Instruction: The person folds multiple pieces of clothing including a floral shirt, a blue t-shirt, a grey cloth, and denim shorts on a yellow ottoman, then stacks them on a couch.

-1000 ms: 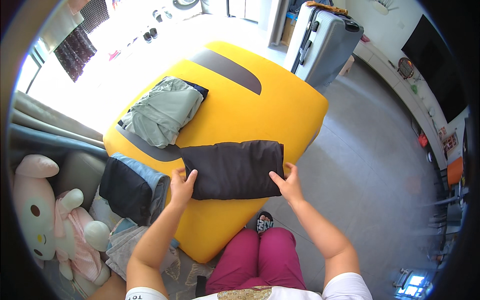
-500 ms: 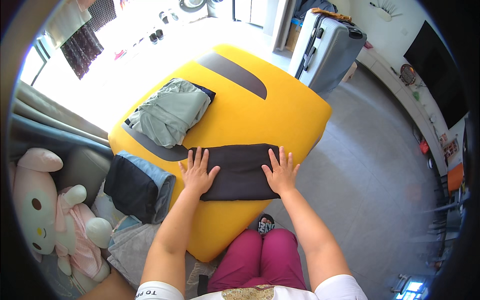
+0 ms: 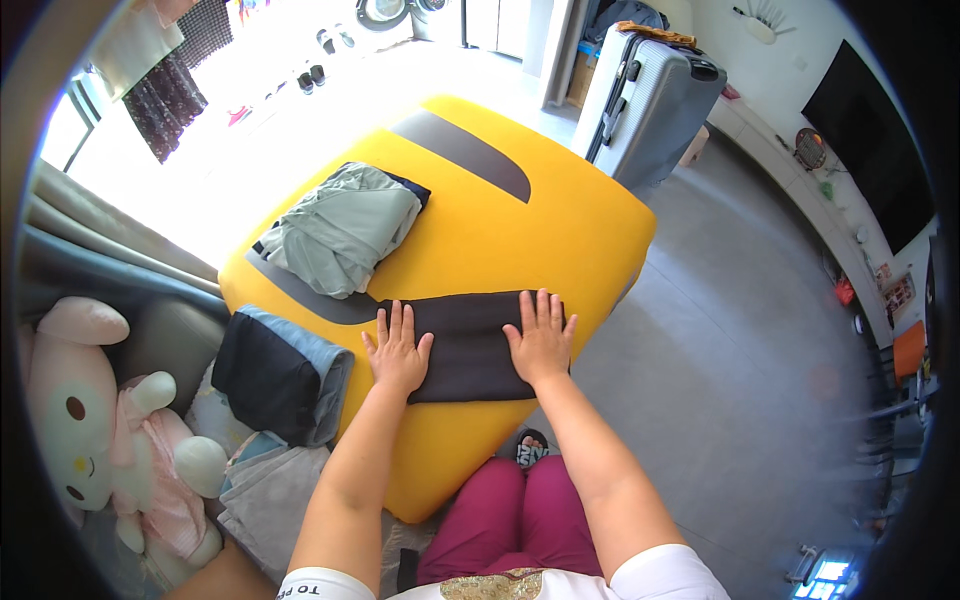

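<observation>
A folded black garment [image 3: 470, 350] lies flat in a rectangle on the near part of a yellow padded surface [image 3: 560, 220]. My left hand [image 3: 398, 350] rests palm down over its left edge, fingers spread. On its right portion lies my right hand [image 3: 541, 338], also flat with the fingers stretched out. Neither hand grips the cloth. Farther off, to the left, a pile of folded clothes with a grey-green garment [image 3: 345, 225] on top sits on the same surface. Its lower layers are mostly hidden, with a dark edge showing.
Left of the yellow surface are folded black and blue clothes [image 3: 270, 370], grey cloth [image 3: 280, 500] and a large plush toy [image 3: 85, 400]. A silver suitcase [image 3: 655, 110] stands at the far right edge. Along the right wall runs a low curved cabinet [image 3: 780, 165] under a black screen.
My right hand has slid left and slightly away from me, from the garment's right edge onto its face. My left hand has stayed nearly in place.
</observation>
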Action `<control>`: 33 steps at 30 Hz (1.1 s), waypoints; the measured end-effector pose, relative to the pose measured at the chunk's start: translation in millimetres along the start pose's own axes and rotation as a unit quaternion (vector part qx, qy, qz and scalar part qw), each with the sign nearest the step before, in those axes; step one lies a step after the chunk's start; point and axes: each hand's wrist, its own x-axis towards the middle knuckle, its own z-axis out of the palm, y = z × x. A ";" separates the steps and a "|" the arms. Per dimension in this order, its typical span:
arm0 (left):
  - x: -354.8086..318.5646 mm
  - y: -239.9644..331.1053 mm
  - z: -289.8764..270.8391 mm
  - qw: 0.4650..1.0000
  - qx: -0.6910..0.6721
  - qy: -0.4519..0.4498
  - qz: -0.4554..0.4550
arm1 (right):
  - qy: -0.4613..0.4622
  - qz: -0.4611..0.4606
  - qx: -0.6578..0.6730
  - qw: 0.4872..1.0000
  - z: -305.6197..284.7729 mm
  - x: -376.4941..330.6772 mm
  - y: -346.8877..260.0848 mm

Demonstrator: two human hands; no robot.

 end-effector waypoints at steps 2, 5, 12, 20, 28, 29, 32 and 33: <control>-3.5 -6.6 -4.4 0.999 0.004 -0.030 -0.033 | 0.002 0.054 0.018 0.998 1.1 2.4 3.5; -9.6 -17.4 2.9 0.993 -0.059 -0.054 -0.082 | 0.012 0.118 0.125 0.985 -1.4 10.7 13.9; 20.8 19.4 -53.5 0.953 -0.138 0.271 0.003 | -0.168 0.009 0.175 0.970 -69.8 67.0 40.7; -162.9 16.7 -44.8 0.484 -0.813 -0.260 -0.193 | 0.010 -0.408 0.214 0.887 -144.6 -82.7 37.4; -166.2 -42.9 -61.3 0.260 -0.900 -0.210 -0.279 | -0.072 -0.055 0.460 0.884 -67.2 -124.0 90.1; -154.9 -57.6 -48.3 0.301 -0.884 -0.253 -0.251 | -0.092 0.098 0.434 0.891 -58.9 -115.2 85.0; -113.5 -44.1 -54.5 0.555 -0.738 -0.302 -0.237 | -0.242 0.310 0.571 0.720 -43.4 -85.5 77.0; -95.2 -32.4 -61.6 0.654 -0.657 -0.293 -0.236 | -0.282 0.334 0.608 0.663 -41.8 -80.1 72.0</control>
